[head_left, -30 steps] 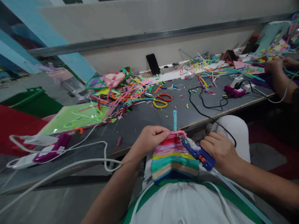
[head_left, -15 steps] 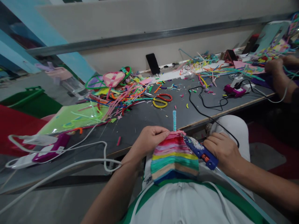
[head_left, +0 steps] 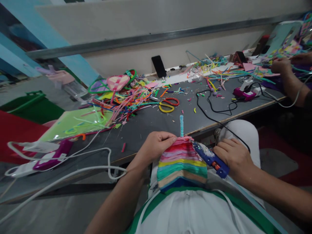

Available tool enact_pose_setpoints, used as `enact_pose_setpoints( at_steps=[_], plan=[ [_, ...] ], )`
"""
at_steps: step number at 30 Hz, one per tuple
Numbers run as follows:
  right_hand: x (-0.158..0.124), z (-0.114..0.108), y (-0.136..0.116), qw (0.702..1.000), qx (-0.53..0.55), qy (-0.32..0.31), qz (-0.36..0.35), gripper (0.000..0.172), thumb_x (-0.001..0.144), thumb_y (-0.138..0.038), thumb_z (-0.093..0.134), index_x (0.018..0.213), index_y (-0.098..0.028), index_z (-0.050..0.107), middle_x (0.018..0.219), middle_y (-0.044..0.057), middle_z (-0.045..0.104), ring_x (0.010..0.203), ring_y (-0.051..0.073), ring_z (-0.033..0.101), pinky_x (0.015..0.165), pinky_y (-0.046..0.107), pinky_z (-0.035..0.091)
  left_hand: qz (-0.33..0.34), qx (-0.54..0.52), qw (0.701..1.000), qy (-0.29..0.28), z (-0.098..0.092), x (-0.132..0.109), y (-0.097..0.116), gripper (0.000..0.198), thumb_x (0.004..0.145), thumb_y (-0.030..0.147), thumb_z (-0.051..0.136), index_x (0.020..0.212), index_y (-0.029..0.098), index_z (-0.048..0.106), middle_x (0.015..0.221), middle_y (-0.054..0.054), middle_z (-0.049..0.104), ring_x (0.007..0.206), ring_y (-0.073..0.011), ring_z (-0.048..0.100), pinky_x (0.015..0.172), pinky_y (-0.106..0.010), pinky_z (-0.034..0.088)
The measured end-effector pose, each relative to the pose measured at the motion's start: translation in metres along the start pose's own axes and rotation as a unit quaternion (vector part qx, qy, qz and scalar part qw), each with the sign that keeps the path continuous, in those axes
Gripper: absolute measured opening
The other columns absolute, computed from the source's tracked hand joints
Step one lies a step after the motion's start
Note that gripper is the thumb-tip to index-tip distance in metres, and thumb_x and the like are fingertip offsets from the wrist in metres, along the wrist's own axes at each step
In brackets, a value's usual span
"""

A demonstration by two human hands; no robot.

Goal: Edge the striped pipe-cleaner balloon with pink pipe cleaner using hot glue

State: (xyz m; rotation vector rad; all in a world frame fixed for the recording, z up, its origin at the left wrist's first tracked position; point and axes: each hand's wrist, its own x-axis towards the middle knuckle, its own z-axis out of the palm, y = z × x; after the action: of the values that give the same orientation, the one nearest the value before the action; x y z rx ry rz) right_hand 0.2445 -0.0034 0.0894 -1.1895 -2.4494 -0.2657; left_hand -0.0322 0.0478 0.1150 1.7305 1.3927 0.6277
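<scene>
We see a long, dark-grey, flat-surfaced tabletop [head_left: 141, 130], the reference for all positions here. On its left half lies a tangled heap of multicoloured, fuzzy craft stems [head_left: 131, 97]. Just in front of its near edge we find a fuzzy-looking panel [head_left: 181, 159] banded in pink, red, lilac, yellow, teal, tan and dark blue. On the tabletop's near side, the right hand [head_left: 234, 157] is curled closed around a blue plastic glue gun [head_left: 209, 157], its nozzle at the panel's upper right; we cannot tell whether they touch. The left hand [head_left: 157, 146], thumb and fingers pressed together, pinches the panel's upper left corner. At the tabletop's rear leans a black rectangular phone [head_left: 159, 66]; near its middle lie red-and-yellow-handled scissors [head_left: 166, 111]. Towards its near edge, a light-blue, fuzzy, rod-shaped stem [head_left: 181, 126] rises upright above the panel's top.
</scene>
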Motion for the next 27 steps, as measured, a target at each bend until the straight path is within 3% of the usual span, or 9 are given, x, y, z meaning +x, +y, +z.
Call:
enact_pose_setpoints(
  at_steps=[19,27],
  plan=[
    [0.004,0.005,-0.001,1.0,0.011,-0.019,0.003,0.013,0.082,-0.022,0.05,0.07,-0.019,0.053,0.067,0.003,0.054,0.068,0.019,0.042,0.066,0.034,0.025,0.004,0.007,1.0,0.014,0.001,0.001,-0.001,0.031,0.078,0.041,0.058,0.087,0.017,0.074,0.074,-0.001,0.071,0.066,-0.0153,0.059,0.057,-0.02,0.042],
    [-0.011,0.005,0.009,0.999,0.012,-0.03,0.0,0.011,0.083,-0.02,0.047,0.073,-0.019,0.053,0.068,0.003,0.053,0.067,0.019,0.042,0.065,0.034,0.025,0.003,-0.001,1.0,0.006,0.002,0.001,-0.001,0.032,0.078,0.041,0.057,0.084,0.014,0.074,0.069,-0.001,0.069,0.063,-0.0148,0.058,0.055,-0.019,0.041]
  ],
)
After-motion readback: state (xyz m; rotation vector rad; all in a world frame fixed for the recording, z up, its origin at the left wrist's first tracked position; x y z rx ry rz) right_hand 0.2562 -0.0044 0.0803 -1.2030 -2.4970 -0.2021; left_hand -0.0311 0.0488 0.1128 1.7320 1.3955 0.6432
